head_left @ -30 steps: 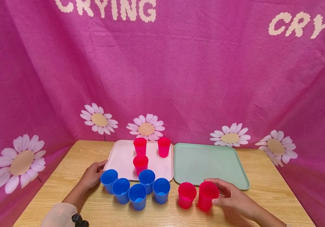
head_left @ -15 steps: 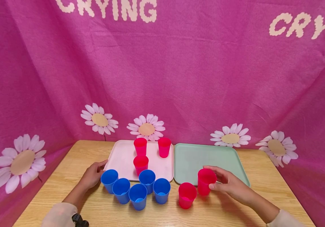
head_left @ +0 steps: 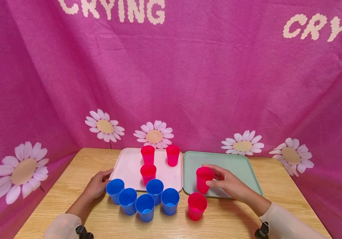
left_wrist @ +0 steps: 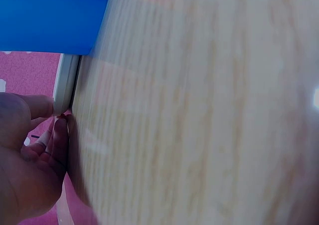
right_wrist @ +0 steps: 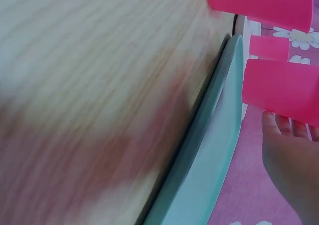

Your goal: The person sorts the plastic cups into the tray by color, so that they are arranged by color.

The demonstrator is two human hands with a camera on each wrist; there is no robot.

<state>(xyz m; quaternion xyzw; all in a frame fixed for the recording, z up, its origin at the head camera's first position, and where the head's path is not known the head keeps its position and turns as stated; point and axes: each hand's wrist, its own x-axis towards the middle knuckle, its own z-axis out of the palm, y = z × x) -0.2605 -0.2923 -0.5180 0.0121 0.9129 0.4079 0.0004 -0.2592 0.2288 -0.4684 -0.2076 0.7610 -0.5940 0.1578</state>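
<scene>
My right hand (head_left: 229, 182) grips a red cup (head_left: 204, 181) by its side, thumb in front and fingers behind. That cup is upright, over the front left part of the green tray (head_left: 233, 162). In the right wrist view the held red cup (right_wrist: 281, 90) appears above the tray's rim, fingertips along its wall. My left hand (head_left: 97, 184) holds the left edge of the pink tray (head_left: 126, 162). In the left wrist view its thumb and fingers meet around the tray corner (left_wrist: 64, 85). Another red cup (head_left: 197, 205) stands on the table in front of the green tray.
Several blue cups (head_left: 145, 207) stand grouped before the pink tray, one close beside my left hand. Three red cups (head_left: 148, 174) stand on the pink tray. Both trays lie side by side on the wooden table (head_left: 99, 219), with a pink flowered cloth (head_left: 189, 83) hanging behind.
My right hand has lifted the red cup from the table and carried it forward and left, over the green tray. My left hand has stayed at the pink tray.
</scene>
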